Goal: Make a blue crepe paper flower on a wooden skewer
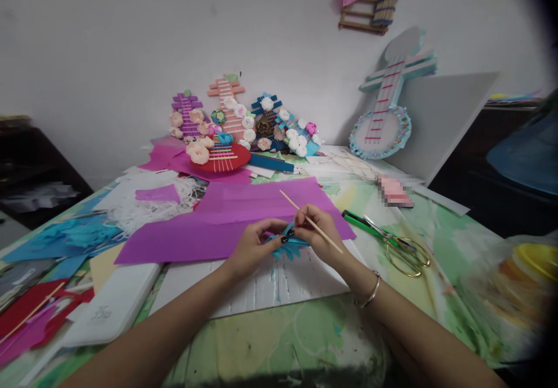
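Both hands were working close together over the near-middle of the table [235, 347], approx. centre of the scene. L hand [257, 245] had its fingers curled in, thumb & fingertips pinching the left side of a small piece of blue paper [285, 251] w/ petal-like cut ends hanging down. R hand [321, 231] was likewise nearly closed, thumb & fingers pinching the paper's right/upper part, w/ a thin wooden stick [311, 221] lying diagonally across it — far end pointing left, near end toward the wrist; couldn't tell exactly which fingers gripped the stick. A bracelet [375, 292] sat on the R wrist. Under the hands: a white board [209, 295], its far part covered by a big purple sheet [183, 240]. Just right of the sheet lay a green cutter [360, 222] & gold-handled scissors [387, 236], overlapping. Left side held a white power bank [108, 312], a tangle of white strands [126, 211] & crumpled blue sheets [87, 232]. Far side, by the wall — several flower-trimmed craft instruments, incl. a red one [222, 158], plus a large pale-blue one [390, 121] farther right.
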The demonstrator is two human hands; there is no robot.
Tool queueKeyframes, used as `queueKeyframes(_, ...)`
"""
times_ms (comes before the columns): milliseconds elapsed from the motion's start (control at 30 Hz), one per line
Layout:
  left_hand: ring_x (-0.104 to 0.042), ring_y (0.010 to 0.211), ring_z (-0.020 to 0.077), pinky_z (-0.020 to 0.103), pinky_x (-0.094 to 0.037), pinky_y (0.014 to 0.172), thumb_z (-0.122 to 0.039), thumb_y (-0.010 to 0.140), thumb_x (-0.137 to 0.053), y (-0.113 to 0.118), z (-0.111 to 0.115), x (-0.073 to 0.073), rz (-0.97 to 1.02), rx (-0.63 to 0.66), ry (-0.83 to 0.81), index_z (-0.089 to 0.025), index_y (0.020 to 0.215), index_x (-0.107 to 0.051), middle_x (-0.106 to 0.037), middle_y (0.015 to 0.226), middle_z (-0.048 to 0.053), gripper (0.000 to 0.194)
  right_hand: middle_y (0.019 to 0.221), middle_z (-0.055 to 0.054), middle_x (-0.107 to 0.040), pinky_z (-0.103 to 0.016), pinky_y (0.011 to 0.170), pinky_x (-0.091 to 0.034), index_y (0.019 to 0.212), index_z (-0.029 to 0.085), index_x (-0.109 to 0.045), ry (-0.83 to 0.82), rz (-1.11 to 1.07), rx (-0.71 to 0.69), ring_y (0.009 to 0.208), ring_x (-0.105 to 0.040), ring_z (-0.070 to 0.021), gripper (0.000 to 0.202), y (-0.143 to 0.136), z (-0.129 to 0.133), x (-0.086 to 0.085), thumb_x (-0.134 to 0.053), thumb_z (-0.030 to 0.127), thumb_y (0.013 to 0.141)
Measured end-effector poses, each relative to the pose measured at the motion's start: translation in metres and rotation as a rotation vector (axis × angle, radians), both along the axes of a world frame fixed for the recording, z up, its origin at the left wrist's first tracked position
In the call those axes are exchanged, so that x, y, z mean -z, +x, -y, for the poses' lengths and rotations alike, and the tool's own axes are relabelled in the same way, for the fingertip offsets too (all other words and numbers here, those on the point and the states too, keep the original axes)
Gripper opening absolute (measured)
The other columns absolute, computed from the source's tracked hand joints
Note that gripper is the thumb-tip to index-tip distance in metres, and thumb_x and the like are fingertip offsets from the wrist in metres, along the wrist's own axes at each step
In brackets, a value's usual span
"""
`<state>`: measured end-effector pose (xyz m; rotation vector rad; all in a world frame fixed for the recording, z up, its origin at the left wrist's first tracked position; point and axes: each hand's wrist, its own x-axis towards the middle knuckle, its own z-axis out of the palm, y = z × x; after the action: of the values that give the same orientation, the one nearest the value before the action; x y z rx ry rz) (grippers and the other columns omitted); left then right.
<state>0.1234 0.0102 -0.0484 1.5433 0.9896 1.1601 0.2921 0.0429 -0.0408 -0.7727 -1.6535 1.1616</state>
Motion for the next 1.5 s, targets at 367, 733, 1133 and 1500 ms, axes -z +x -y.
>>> queueKeyframes(367,-0.052,0.062,0.0093,0.021,-0.041,0.055,-0.015,0.060,-0.071,0.0012,0.0022,-0.0032,0.041,-0.021,-0.074,-0.014,0.074,-0.054,-0.056,0.072,-0.001,0.022,0.068,0.003,-0.047,-0.022,0.057,-0.036,0.069,0.018,-0.044,0.057,0.074,-0.077,0.063,-0.044,-0.0101,0.016,-0.0009,0.0040,0.0003,-0.054,0.007,0.064)
queueKeyframes(733,-0.055,0.063,0.0105,0.023,-0.044,0.057,-0.022,0.062,-0.073,0.0017,0.0003,-0.0009,0.092,-0.023,-0.076,-0.013,0.073,-0.056,-0.057,0.071,0.000,0.021,0.069,0.003,-0.046,-0.022,0.057,-0.036,0.071,0.018,-0.043,0.062,0.056,-0.055,0.063,-0.043,-0.0098,0.017,-0.0013,0.0052,-0.0016,-0.058,0.013,0.067)
queueKeyframes(1133,-0.056,0.052,0.0100,0.021,-0.046,0.049,-0.025,0.052,-0.081,-0.0035,-0.0051,0.0022,0.288,-0.133,-0.127,-0.012,0.064,-0.059,-0.061,0.060,-0.002,0.027,0.080,0.000,-0.053,-0.024,0.062,-0.043,0.080,0.019,-0.048,-0.048,0.020,-0.135,0.070,-0.052,-0.0116,0.019,-0.0014,0.0042,0.0006,-0.064,0.021,0.070)
queueKeyframes(1500,-0.058,0.056,0.0100,0.021,-0.047,0.053,-0.024,0.055,-0.080,-0.0031,-0.0051,0.0019,0.307,-0.143,-0.088,-0.012,0.064,-0.060,-0.063,0.062,-0.001,0.025,0.065,0.004,-0.048,-0.020,0.051,-0.037,0.074,0.017,-0.048,-0.084,-0.027,-0.059,0.057,-0.045,-0.0081,0.021,-0.0056,0.0056,0.0005,-0.067,0.019,0.066)
